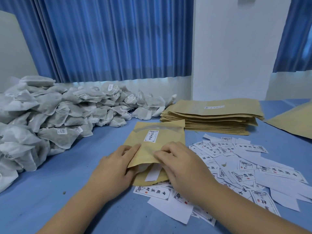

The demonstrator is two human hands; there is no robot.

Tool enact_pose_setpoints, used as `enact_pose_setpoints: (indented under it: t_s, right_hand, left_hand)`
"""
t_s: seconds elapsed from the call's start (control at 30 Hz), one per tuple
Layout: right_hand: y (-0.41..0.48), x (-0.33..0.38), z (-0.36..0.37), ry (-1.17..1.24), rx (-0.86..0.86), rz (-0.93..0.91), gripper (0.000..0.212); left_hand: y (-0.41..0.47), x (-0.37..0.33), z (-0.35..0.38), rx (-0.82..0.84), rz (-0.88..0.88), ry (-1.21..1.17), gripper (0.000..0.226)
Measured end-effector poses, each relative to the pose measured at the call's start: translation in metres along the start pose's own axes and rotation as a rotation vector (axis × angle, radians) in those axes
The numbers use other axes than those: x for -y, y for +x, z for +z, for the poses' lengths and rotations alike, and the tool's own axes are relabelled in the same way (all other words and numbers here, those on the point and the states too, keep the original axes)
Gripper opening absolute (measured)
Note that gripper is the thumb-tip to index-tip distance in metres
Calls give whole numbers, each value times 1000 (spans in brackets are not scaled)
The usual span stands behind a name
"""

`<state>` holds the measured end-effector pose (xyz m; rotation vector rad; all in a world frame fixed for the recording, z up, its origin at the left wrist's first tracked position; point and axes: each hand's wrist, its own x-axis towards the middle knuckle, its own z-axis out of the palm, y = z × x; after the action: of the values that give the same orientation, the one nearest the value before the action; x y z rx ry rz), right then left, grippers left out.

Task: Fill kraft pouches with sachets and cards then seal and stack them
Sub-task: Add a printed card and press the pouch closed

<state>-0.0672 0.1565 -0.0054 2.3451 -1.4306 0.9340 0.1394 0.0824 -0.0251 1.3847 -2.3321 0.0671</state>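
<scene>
Left hand (112,168) lay palm-down, gripping the flat tan kraft-paper pouch (152,146) by its left edge; right hand (181,163) pinched its open mouth over a white paper card (152,173).

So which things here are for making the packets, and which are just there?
For the job:
kraft pouch under left hand and right hand
white card in its mouth
sachet pile
printed cards
empty pouch stack

Just there:
blue curtains
white wall
</scene>
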Motion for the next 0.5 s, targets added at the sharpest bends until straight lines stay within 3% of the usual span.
enact_pose_setpoints:
  t_s: [0.1, 0.2, 0.27, 0.33, 0.4, 0.5]
  right_hand:
    - [1, 10, -8, -156, -85, -120, 23]
    - [-10, 32, -2, -112, 47, -280, 9]
    - [-14, 47, 6, -132, 193, -199, 15]
    - [-8, 54, 11, -229, 354, -38, 35]
    - [-2, 50, 17, -227, 381, 98, 53]
    - [3, 45, 23, -154, 428, 187, 63]
  left_hand:
    - [-1, 6, -2, -24, -14, 17, 58]
    - [2, 1, 0, -36, -69, 45, 55]
    - [3, -3, 1, -42, -68, 70, 53]
    - [4, -4, -1, -82, -73, 19, 54]
    - [5, -8, -2, -101, -40, -92, 57]
    - [4, -21, -4, -64, 47, -221, 63]
